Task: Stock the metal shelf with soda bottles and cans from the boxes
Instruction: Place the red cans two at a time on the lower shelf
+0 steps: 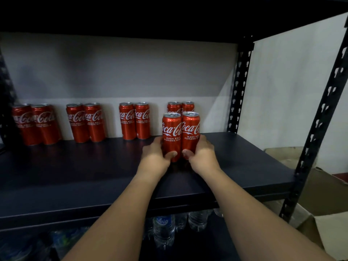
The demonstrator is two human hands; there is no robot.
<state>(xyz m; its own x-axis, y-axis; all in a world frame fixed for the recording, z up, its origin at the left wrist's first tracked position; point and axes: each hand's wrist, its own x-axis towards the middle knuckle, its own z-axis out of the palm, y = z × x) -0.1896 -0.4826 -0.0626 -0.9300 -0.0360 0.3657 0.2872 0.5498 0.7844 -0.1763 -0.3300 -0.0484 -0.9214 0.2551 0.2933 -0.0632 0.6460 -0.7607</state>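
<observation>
Gripping one red can each, the left hand (156, 153) holds the left can (171, 132) and the right hand (202, 152) the right can (190, 131), thumbs curled across the lower fronts. Both cans stand upright and touching, side by side on the dark shelf (75, 176), just in front of a rear pair (180, 106). Three further pairs (85, 122) line the back, spaced apart. Water bottles (163, 229) sit on the level below; a cardboard box (320, 200) lies to the right, beyond the perforated post (320, 117).
</observation>
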